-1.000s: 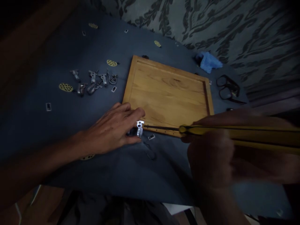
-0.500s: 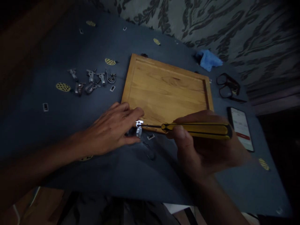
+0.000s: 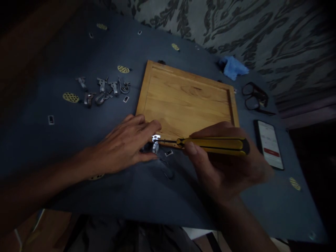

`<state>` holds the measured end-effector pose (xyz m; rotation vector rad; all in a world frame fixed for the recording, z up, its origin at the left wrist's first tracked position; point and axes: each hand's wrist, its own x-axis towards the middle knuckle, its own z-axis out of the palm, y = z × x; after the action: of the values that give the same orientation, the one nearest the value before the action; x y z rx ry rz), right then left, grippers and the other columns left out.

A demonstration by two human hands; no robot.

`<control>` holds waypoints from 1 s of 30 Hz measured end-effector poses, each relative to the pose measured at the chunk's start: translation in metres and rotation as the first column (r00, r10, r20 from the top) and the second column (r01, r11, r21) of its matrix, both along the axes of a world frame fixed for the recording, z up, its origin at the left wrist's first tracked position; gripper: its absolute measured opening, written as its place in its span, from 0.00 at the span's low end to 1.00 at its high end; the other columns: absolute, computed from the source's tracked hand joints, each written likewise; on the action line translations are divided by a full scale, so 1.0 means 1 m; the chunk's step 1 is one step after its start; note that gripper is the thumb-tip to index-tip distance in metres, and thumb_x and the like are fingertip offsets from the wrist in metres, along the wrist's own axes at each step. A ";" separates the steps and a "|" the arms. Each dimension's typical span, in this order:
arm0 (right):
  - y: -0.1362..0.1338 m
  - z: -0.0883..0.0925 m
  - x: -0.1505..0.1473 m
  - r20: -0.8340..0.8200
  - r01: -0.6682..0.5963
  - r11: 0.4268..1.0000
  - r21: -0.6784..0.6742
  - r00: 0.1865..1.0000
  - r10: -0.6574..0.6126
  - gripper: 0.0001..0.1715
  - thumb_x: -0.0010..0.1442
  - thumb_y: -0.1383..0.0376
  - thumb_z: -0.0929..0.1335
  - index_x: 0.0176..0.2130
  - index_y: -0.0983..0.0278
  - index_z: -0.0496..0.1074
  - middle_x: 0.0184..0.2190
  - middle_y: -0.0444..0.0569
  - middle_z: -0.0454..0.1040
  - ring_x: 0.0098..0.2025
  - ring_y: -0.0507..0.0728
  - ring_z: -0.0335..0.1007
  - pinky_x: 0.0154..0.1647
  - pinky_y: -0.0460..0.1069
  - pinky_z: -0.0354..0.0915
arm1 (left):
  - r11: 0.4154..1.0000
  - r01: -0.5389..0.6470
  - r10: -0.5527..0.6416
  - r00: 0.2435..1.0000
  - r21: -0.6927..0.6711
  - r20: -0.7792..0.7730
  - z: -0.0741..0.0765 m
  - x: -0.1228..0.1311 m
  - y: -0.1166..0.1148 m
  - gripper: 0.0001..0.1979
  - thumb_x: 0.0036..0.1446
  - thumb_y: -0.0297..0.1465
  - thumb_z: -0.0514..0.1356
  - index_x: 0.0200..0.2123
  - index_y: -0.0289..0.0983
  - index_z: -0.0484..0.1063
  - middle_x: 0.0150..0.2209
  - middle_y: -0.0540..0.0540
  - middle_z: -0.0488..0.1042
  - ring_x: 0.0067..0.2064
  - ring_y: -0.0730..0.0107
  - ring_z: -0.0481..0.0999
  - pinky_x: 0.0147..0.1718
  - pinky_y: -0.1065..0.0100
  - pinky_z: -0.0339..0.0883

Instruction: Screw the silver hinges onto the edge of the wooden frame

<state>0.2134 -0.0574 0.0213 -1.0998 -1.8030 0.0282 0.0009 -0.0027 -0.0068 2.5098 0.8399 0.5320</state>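
Note:
My left hand (image 3: 126, 145) rests on the dark blue cloth and pinches a small shiny metal hinge (image 3: 155, 142) against the near left corner of a wooden cabinet door panel (image 3: 187, 103). My right hand (image 3: 223, 164) is wrapped round a yellow-handled screwdriver (image 3: 212, 145) that lies almost level. Its dark shaft points left and the tip meets the hinge. A small white-edged tag (image 3: 168, 153) lies just below the shaft.
Several loose metal hinges (image 3: 101, 91) and perforated yellow discs (image 3: 70, 97) lie at the left. A blue cloth (image 3: 233, 67), dark glasses (image 3: 255, 97) and a phone (image 3: 269, 143) sit to the right of the panel. The table edge runs along the bottom.
My right hand and the screwdriver have slid left towards the hinge, which uncovers the phone. The left hand has stayed on the hinge.

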 end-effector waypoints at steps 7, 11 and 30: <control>-0.001 0.002 -0.005 -0.005 -0.001 1.000 -0.011 1.000 0.001 0.12 0.61 0.64 0.77 0.39 0.56 0.71 0.27 0.43 0.74 0.25 0.55 0.70 0.21 0.53 0.64 | 1.000 0.005 -0.005 1.000 0.002 0.010 -0.001 0.000 0.000 0.23 0.61 0.38 0.71 0.53 0.40 0.65 0.44 0.46 0.75 0.48 0.57 0.72 0.44 0.63 0.63; 0.000 0.003 -0.006 0.024 -0.026 1.000 -0.003 0.999 0.026 0.12 0.62 0.66 0.76 0.41 0.55 0.71 0.28 0.43 0.75 0.27 0.55 0.70 0.24 0.53 0.67 | 1.000 0.005 -0.005 1.000 -0.008 0.006 -0.001 0.000 0.000 0.22 0.60 0.37 0.71 0.51 0.40 0.66 0.44 0.47 0.75 0.48 0.57 0.72 0.45 0.63 0.63; -0.007 0.015 -0.001 -0.398 -0.241 0.884 -0.400 0.915 0.069 0.11 0.66 0.63 0.73 0.49 0.56 0.79 0.43 0.46 0.84 0.32 0.54 0.80 0.30 0.50 0.78 | 1.000 0.003 -0.004 1.000 -0.019 -0.025 0.002 0.000 0.001 0.21 0.60 0.36 0.70 0.50 0.40 0.66 0.41 0.48 0.73 0.46 0.58 0.72 0.44 0.63 0.62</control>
<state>0.2121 -0.0644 0.0362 -1.1584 -1.5632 0.7366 0.0012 -0.0017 -0.0050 2.5049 0.8457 0.4904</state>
